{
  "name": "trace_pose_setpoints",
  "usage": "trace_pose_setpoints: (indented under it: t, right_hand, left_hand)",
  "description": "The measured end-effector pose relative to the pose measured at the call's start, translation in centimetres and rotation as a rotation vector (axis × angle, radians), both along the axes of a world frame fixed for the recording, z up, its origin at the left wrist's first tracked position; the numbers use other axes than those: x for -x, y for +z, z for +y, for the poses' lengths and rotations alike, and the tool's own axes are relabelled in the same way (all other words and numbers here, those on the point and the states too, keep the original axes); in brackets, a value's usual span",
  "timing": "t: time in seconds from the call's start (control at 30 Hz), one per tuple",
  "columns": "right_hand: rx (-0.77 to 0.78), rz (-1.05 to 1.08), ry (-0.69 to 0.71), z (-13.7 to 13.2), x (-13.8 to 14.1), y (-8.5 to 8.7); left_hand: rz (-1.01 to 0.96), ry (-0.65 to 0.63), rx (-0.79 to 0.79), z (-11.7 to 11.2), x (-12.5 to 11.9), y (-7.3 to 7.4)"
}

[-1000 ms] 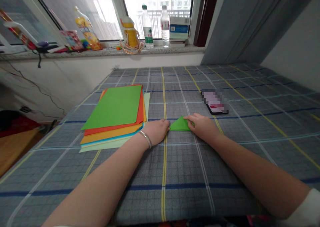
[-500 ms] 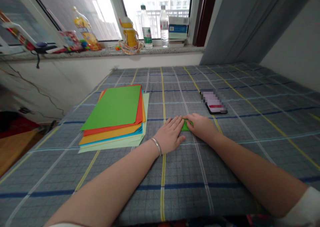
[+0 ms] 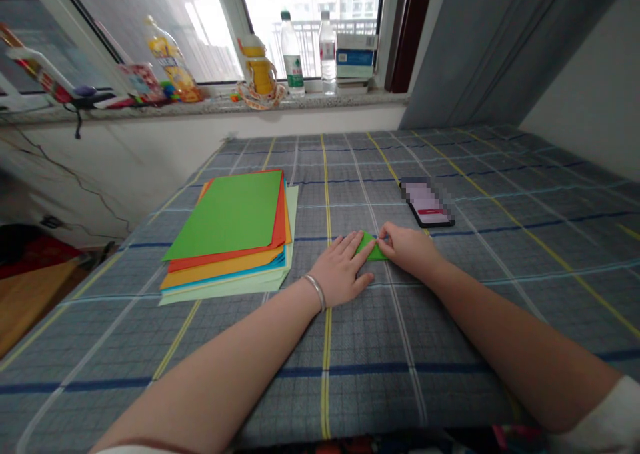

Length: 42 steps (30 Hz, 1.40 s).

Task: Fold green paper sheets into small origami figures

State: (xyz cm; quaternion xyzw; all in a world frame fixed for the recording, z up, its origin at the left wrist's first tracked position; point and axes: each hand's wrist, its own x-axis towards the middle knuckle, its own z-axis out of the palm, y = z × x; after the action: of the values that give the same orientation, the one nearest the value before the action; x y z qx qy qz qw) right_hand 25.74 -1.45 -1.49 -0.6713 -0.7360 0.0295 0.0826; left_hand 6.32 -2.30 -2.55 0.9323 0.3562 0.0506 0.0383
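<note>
Plaid bedcover [image 3: 450,347], paper stack [image 3: 225,241], folded green paper [image 3: 371,247], phone [image 3: 427,203]

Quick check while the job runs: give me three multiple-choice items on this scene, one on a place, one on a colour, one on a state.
1. Where is the phone? A on the windowsill; B on the checked cover; C on the floor.
2. What colour is the top sheet of the paper stack? A orange; B green; C yellow.
3. What state is the paper piece at the right hand in? A flat full sheet; B rolled tube; C small and folded.

Answers: 1 B, it lies beyond the right hand. 2 B, orange shows beneath it. 3 C, folded edges show.
</note>
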Motion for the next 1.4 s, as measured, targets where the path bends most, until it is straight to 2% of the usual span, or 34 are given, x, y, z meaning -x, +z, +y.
trace_pose_setpoints:
  t: [0.13, 0.2, 0.3, 0.4, 0.6, 0.77, 0.97, 1.1, 1.23, 1.3, 1.4]
  right_hand:
    - [0.112, 0.18, 0.043, 0.4, -1.3, 0.3]
    - [0.239, 0.258, 0.072, 0.6, -2.3, 0.6]
    - [0.456, 0.347, 0.032, 0.9, -3.4, 1.0]
    - [0.575, 0.365, -0.006, 1.1, -3.7, 1.2]
    - [0.563, 0.21, -0.031, 1.3, -3.6, 1.6]
    - [0.578, 0.193, 0.028, 1.2, -3.9, 1.8]
    - [0.52, 0.13, 0.014, 1.0, -3.7, 2.0]
    - [0.594, 0.158, -0.041, 0.7, -3.7, 2.4]
    - [0.54, 0.115, -0.096, 0.8, -4.0, 2.3]
    - [0.477, 0.121, -0.054, 0.9, -4.3, 2.0]
    - [0.357, 0.236, 0.141, 1.0, -4.4, 1.4]
  left_hand:
    - [0.011, 0.005, 0.007, -0.1, -0.1, 0.3]
    - [0.015, 0.004, 0.011, -0.2, -0.1, 0.4]
    - [0.015, 0.002, 0.01, -0.2, -0.1, 0.4]
    - [0.015, 0.007, 0.009, -0.2, -0.1, 0.3]
    - [0.017, 0.022, 0.03, -0.2, -0.2, 0.4]
    - [0.012, -0.012, 0.02, -0.1, -0.1, 0.6]
    - [0.03, -0.006, 0.022, 0.1, -0.1, 0.6]
    - [0.039, -0.006, 0.025, 0.2, -0.1, 0.5]
    - [0.054, -0.006, 0.031, 0.2, -0.2, 0.4]
    - [0.051, -0.007, 0.03, 0.2, -0.2, 0.4]
    - [0.04, -0.004, 0.033, 0.3, -0.2, 0.3]
